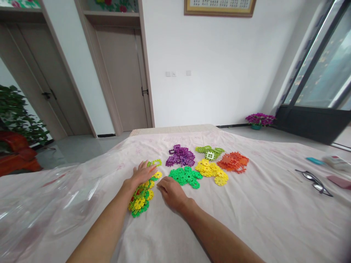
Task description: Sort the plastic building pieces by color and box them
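Note:
My left hand rests over the far end of a mixed pile of plastic snowflake pieces in yellow, green, lime and some red, its fingers stretched out. Close by on the right, my right hand is closed with its fingertips curled toward the pile; what they hold, if anything, is hidden. Beyond it lie sorted heaps: green discs, yellow discs, purple square pieces, orange-red pieces and lime-green pieces. One pale square piece sits on the lime heap.
A pale floral cloth covers the surface, with clear plastic sheeting on the left. On the right are black-framed glasses, a blue item and a dark pink case. A potted purple plant stands on the floor.

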`<state>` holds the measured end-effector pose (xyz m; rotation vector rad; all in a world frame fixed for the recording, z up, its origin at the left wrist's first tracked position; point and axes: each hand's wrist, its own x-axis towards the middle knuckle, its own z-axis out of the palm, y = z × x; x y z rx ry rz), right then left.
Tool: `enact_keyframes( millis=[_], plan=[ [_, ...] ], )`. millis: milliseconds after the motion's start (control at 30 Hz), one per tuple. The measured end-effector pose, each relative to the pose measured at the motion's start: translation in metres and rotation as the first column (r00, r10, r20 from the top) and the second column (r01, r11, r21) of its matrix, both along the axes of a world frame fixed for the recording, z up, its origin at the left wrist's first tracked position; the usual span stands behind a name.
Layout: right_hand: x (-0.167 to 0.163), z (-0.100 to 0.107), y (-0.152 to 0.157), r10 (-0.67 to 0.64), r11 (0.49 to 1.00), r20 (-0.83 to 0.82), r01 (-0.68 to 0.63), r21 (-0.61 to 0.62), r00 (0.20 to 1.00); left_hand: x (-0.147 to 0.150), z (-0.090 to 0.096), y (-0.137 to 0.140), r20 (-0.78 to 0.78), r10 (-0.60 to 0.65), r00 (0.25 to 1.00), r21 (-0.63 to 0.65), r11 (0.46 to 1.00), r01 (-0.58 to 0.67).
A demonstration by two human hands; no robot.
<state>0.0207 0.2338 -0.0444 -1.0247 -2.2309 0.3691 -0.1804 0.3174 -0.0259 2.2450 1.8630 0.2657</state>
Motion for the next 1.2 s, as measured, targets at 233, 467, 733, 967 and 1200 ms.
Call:
enact_keyframes(
  millis=[233, 467, 733, 967, 1200],
  plan=[
    [0.001, -0.005, 0.000, -0.070, 0.997, -0.064, 0.072, 0.017, 0.995, -0.007, -0.008, -0.019, -0.015, -0.176, 0.984, 0.068, 0.982, 0.177],
    [-0.003, 0.002, -0.003, -0.261, 0.960, 0.033, 0.257, 0.111, 0.965, -0.016, 0.009, -0.079, 0.228, -0.307, 0.924, 0.135, 0.950, 0.282],
    [-0.011, 0.004, -0.001, -0.287, 0.958, 0.223, 0.274, 0.088, 0.932, -0.057, -0.016, -0.106, 0.488, -0.008, 0.873, 0.186, 0.978, -0.096],
    [0.002, 0.001, 0.012, -0.243, 0.970, -0.020, 0.242, -0.020, 0.970, -0.087, -0.012, -0.120, 0.422, -0.110, 0.900, -0.042, 0.989, 0.141],
    [0.057, 0.019, 0.056, -0.408, 0.896, -0.445, 0.256, -0.363, 0.797, -0.096, -0.040, -0.145, 0.145, -0.133, 0.980, 0.093, 0.988, 0.120]
  ],
)
